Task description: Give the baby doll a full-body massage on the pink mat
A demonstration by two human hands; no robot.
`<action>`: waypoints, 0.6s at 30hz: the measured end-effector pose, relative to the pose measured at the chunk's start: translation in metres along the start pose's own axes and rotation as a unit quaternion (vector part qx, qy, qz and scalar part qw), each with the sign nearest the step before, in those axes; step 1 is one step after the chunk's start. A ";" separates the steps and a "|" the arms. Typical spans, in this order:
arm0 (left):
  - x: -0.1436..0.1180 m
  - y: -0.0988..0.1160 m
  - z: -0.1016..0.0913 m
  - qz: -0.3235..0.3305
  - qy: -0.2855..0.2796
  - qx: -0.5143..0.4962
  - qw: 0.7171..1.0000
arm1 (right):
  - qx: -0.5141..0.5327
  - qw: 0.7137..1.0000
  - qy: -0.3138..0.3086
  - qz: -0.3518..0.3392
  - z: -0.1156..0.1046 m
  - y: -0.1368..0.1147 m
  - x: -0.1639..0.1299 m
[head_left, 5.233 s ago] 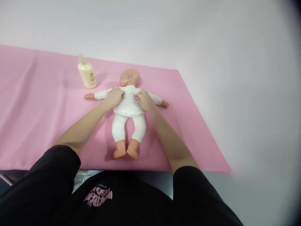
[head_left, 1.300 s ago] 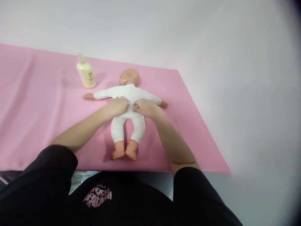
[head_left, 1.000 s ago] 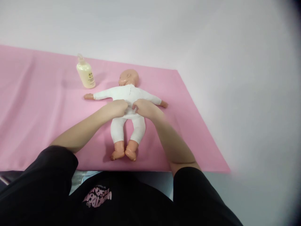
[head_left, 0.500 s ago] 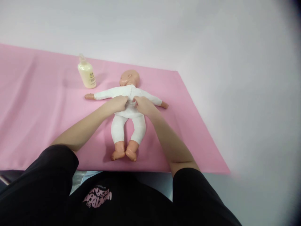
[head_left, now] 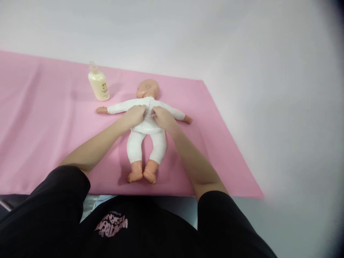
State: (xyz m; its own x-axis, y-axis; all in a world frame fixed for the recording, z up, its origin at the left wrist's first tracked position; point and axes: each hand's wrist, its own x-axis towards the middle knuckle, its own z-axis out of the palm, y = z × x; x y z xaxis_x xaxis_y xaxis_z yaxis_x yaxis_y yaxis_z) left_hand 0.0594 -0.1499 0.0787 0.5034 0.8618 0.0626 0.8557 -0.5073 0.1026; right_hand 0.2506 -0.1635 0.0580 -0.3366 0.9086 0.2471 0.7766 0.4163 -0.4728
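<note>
A baby doll (head_left: pixel 148 126) with a white cloth body lies on the pink sheet, its arms spread and its bare feet toward me. Its head is turned sideways with an ear showing. On the left side of the doll's upper back rests my left hand (head_left: pixel 136 115), fingers curled in a pinch on the white cloth. Opposite it, my right hand (head_left: pixel 163 117) is closed too, thumb and fingertips pinching a bit of the cloth. A narrow strip of the doll's back shows between the hands. Part of the fingertips is hidden from view.
A pump bottle (head_left: pixel 99 86) of pale yellow liquid stands beyond the doll's left-lying arm. The pink sheet (head_left: pixel 53 118) covers the table, with its edge at the right. A plain white surface (head_left: pixel 242 71) lies beyond.
Both hands have shifted slightly up the doll's back toward its head, still pinching the cloth. The doll and the bottle have stayed in place.
</note>
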 end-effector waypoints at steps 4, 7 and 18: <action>0.006 -0.006 0.007 -0.007 0.028 -0.027 0.999 | -0.008 1.000 0.000 0.003 0.003 0.003 0.004; 0.011 -0.012 0.012 0.011 0.039 -0.039 0.998 | -0.008 1.000 0.000 -0.002 0.007 0.008 0.007; 0.018 -0.024 0.026 0.035 0.105 -0.073 0.991 | 0.000 0.996 0.051 -0.078 0.020 0.030 0.016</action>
State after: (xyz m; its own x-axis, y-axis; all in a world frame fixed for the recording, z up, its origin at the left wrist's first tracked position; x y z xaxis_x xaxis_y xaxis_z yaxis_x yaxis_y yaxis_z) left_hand 0.0513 -0.1219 0.0514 0.5118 0.8125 0.2790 0.7851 -0.5742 0.2322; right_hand 0.2581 -0.1356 0.0306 -0.3969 0.8253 0.4018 0.7197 0.5515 -0.4218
